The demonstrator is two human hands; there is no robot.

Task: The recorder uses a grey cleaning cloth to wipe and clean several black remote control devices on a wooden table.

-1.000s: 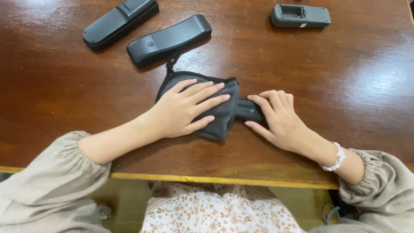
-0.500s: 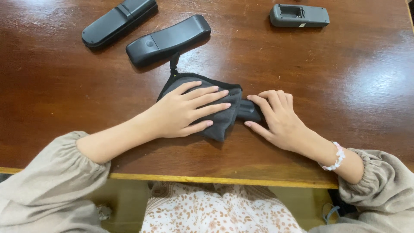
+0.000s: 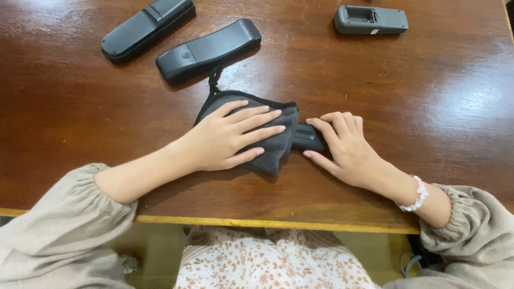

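A dark grey soft fabric pouch with black edging [image 3: 267, 147] is seen lying flat on the glossy brown wooden table [image 3: 428, 107], near the person's edge and roughly midway between the two forearms. The left hand [image 3: 227, 139] is laid palm-down on the pouch with fingers spread and extended, nothing being gripped; the cloth appears to be pinned in place so that it does not slide. At the pouch's open right end a black oblong plastic device [image 3: 309, 138] is partly exposed, the rest being covered by fabric. The right hand [image 3: 342, 144] is set against that exposed end, fingers curled loosely over it and thumb along the near side (whether it is truly clamped or only rested cannot be told). A short black cord [image 3: 214, 80] runs from the pouch's far corner toward a black elongated handset-shaped unit [image 3: 209, 51]. A second similar black unit [image 3: 147, 27] lies just beyond it, apart. A smaller grey rectangular device with an open recess [image 3: 370, 20] is placed well apart, at the far right. A pale beaded bracelet [image 3: 416, 194] is worn on the right wrist.
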